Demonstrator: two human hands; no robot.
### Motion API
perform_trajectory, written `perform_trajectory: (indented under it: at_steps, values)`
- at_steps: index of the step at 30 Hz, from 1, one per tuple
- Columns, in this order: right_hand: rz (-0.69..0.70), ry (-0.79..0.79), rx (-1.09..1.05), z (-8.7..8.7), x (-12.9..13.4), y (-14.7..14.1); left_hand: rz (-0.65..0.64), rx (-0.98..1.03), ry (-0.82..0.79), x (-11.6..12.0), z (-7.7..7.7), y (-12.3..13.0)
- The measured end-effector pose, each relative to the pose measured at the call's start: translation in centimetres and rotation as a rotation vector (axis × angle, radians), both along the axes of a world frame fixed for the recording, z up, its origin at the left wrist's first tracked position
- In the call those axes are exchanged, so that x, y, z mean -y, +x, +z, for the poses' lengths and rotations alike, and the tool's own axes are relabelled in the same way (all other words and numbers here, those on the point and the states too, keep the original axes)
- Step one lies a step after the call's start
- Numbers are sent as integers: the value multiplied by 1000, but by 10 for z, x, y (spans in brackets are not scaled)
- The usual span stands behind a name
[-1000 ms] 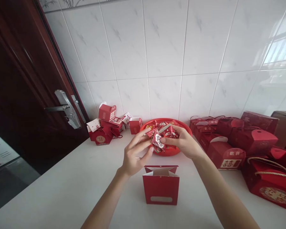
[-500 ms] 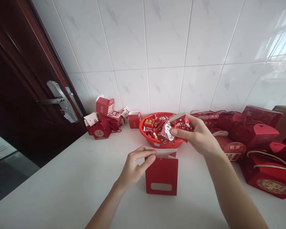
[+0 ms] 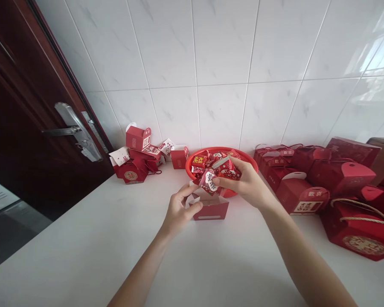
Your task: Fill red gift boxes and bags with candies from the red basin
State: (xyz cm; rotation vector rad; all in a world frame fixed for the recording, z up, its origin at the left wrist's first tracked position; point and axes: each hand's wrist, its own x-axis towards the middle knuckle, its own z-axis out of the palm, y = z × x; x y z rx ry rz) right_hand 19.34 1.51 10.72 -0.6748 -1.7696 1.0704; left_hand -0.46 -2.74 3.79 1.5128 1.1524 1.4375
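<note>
**Wrapped sweets (image 3: 208, 181) pinched at the mouth of a red paper gift bag (image 3: 210, 210)**

The bag is in the middle of the white surface (image 3: 115, 247), on the near side of a red plastic basket (image 3: 216, 149); it looks tipped, mouth toward the near side. The left hand (image 3: 183, 209) grips its left edge, thumb on the near panel. The right hand (image 3: 248, 181) pinches at least two packets between thumb and fingers.

A steady left grip near the rim should serve best, keeping the mouth wide without creasing the thin walls. The packets look bulky for that opening, so presenting them one behind another, narrow end first, would probably catch the flaps less.

The sweets hide much of the bag's mouth; whether any part is inside cannot be told, nor whether the base rests flat. The left fingertips behind the flap are hidden. The hands cover part of the basket. Farther right, the gift boxes (image 3: 302, 195) overlap and run out of view.
</note>
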Motion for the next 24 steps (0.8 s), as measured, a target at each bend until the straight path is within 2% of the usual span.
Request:
perform_trajectory:
  at_steps: [5,10,18,24]
  values:
    - [-148,117,159,-10,0,-12,-8,62,9,-4,0,-2]
    - [-181,178,187,-11,1,-12,-28,156,-30,-11,1,-2]
    - [-261,282,238,-14,-4,-14,-29,135,-73,-23,0,-3]
    - [-255,361,288,-19,-12,-15,-67,157,-78,-24,-1,-3]
